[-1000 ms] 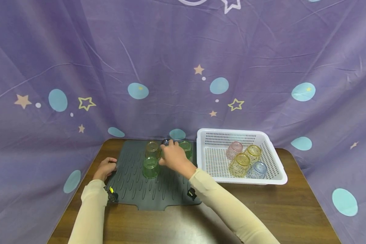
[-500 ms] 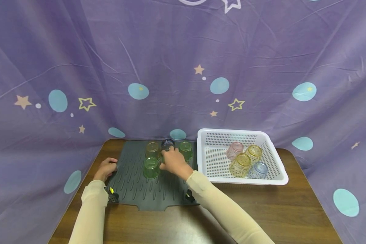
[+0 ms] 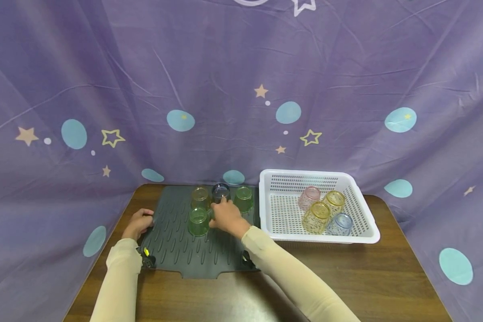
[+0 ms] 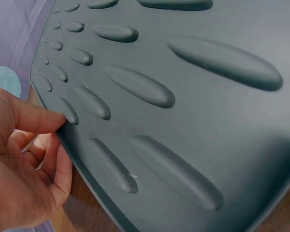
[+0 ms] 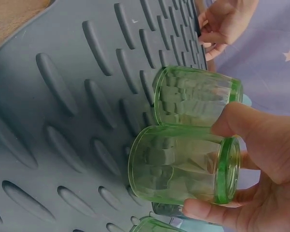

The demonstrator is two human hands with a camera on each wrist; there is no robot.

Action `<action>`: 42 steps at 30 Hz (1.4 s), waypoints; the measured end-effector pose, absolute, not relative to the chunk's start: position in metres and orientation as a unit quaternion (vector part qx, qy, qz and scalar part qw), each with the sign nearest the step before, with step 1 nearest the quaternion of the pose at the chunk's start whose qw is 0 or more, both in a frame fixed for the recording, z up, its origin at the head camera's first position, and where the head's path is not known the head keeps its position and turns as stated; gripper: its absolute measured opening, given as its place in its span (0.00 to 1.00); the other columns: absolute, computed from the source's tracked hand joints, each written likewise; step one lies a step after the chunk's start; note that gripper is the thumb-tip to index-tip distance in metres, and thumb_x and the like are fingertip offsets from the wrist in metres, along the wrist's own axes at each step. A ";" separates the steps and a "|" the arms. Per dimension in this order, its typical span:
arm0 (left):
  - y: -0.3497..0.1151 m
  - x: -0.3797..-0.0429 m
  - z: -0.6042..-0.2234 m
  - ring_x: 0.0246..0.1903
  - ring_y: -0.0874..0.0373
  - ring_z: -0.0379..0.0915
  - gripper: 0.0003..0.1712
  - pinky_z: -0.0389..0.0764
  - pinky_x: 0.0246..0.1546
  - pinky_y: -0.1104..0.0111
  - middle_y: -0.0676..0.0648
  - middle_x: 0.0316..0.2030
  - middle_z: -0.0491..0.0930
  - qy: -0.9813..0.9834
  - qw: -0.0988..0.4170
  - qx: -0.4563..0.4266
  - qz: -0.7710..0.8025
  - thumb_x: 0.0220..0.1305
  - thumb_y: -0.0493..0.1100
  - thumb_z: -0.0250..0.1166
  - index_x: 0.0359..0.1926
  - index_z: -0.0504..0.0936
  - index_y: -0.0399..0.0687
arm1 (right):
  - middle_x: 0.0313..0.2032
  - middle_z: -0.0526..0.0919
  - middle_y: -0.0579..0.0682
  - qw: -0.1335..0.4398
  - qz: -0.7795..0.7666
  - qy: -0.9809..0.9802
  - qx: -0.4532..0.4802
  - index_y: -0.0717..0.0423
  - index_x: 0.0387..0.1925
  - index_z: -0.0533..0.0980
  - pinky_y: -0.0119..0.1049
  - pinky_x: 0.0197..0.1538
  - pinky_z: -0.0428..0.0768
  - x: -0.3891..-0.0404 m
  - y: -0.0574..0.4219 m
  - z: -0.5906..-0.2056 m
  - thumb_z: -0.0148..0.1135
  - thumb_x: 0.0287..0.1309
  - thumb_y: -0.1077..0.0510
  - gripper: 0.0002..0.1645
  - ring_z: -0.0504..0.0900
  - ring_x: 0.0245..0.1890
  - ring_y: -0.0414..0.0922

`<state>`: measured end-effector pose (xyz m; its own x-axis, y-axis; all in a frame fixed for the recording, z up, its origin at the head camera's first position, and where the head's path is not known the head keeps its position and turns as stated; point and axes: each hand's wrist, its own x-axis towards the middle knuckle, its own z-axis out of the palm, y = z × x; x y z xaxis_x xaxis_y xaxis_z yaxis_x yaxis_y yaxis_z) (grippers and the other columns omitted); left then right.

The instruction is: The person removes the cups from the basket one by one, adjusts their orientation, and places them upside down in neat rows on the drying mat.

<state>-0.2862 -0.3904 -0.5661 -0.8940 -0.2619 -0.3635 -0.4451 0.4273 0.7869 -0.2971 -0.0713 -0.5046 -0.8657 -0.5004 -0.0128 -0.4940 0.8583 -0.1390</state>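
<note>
In the right wrist view, my right hand [image 5: 265,164] holds a green glass [image 5: 178,162] between thumb and fingers. The glass stands base up, its wide rim at the grey drying mat [image 3: 173,250]; in the head view my hand hides it. Right beside it is another green glass [image 3: 198,222]. Behind are an amber glass [image 3: 200,198], a dark blue glass [image 3: 220,191] and a third green glass [image 3: 243,199]. My left hand [image 4: 29,164] pinches the mat's left edge, thumb on top, other fingers curled below.
A white perforated basket [image 3: 319,239] stands right of the mat, holding a pink glass [image 3: 308,200], two yellow glasses [image 3: 315,219] and a light blue glass [image 3: 340,225]. The wooden table [image 3: 346,277] ends at a purple patterned curtain [image 3: 225,67].
My right hand has drawn slightly back toward me, so more of the dark blue glass and the right green glass shows. The left hand stays on the mat's edge.
</note>
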 end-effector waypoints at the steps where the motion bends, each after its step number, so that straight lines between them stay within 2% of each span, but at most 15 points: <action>1: -0.391 -0.286 -0.567 0.56 0.38 0.67 0.31 0.76 0.49 0.53 0.28 0.62 0.65 0.839 0.093 -0.208 0.493 0.55 0.32 0.52 0.62 0.65 0.32 | 0.61 0.77 0.68 0.024 -0.066 0.964 -0.258 0.51 0.63 0.77 0.48 0.42 0.86 -0.297 -0.071 -0.506 0.68 0.57 0.45 0.34 0.82 0.54 0.61; 7: -0.394 -0.287 -0.569 0.50 0.42 0.70 0.29 0.76 0.44 0.55 0.30 0.56 0.69 0.840 0.092 -0.201 0.496 0.51 0.33 0.54 0.57 0.68 0.33 | 0.60 0.78 0.66 0.024 -0.070 0.963 -0.259 0.52 0.65 0.76 0.49 0.44 0.86 -0.298 -0.072 -0.510 0.68 0.58 0.44 0.34 0.81 0.54 0.60; 14: -0.391 -0.286 -0.567 0.55 0.38 0.68 0.31 0.76 0.50 0.51 0.28 0.61 0.66 0.842 0.086 -0.207 0.491 0.54 0.32 0.51 0.62 0.65 0.31 | 0.56 0.81 0.64 0.020 -0.079 0.962 -0.260 0.53 0.65 0.74 0.49 0.44 0.85 -0.298 -0.071 -0.511 0.67 0.59 0.45 0.34 0.82 0.52 0.58; 21: -0.388 -0.286 -0.567 0.57 0.38 0.66 0.30 0.75 0.52 0.50 0.28 0.61 0.64 0.843 0.086 -0.208 0.488 0.57 0.31 0.49 0.63 0.64 0.31 | 0.58 0.80 0.65 0.010 -0.077 0.961 -0.265 0.54 0.66 0.73 0.49 0.44 0.86 -0.297 -0.070 -0.510 0.66 0.61 0.45 0.35 0.83 0.53 0.58; 31: -0.388 -0.286 -0.564 0.56 0.38 0.66 0.30 0.74 0.53 0.48 0.28 0.61 0.65 0.842 0.089 -0.208 0.490 0.57 0.32 0.50 0.63 0.64 0.31 | 0.55 0.81 0.60 -0.015 -0.051 0.962 -0.268 0.51 0.66 0.74 0.47 0.39 0.85 -0.296 -0.067 -0.504 0.65 0.62 0.42 0.34 0.82 0.51 0.54; 35: -0.390 -0.286 -0.566 0.57 0.38 0.66 0.30 0.73 0.54 0.48 0.28 0.62 0.64 0.840 0.092 -0.210 0.491 0.57 0.31 0.50 0.63 0.63 0.32 | 0.52 0.82 0.57 -0.026 -0.040 0.960 -0.275 0.49 0.67 0.73 0.44 0.36 0.84 -0.294 -0.063 -0.494 0.64 0.63 0.40 0.35 0.81 0.46 0.51; 38: -0.390 -0.286 -0.567 0.57 0.38 0.66 0.30 0.73 0.54 0.48 0.28 0.61 0.65 0.840 0.093 -0.209 0.492 0.57 0.32 0.50 0.63 0.63 0.32 | 0.51 0.82 0.54 -0.041 -0.040 0.959 -0.279 0.48 0.67 0.74 0.43 0.39 0.83 -0.294 -0.056 -0.484 0.64 0.63 0.39 0.34 0.80 0.44 0.49; 42: -0.391 -0.286 -0.567 0.57 0.39 0.66 0.30 0.74 0.54 0.48 0.29 0.61 0.65 0.840 0.093 -0.207 0.493 0.57 0.32 0.50 0.63 0.64 0.32 | 0.54 0.81 0.54 -0.072 -0.055 0.958 -0.271 0.48 0.67 0.74 0.46 0.51 0.81 -0.299 -0.039 -0.466 0.63 0.64 0.40 0.34 0.80 0.50 0.51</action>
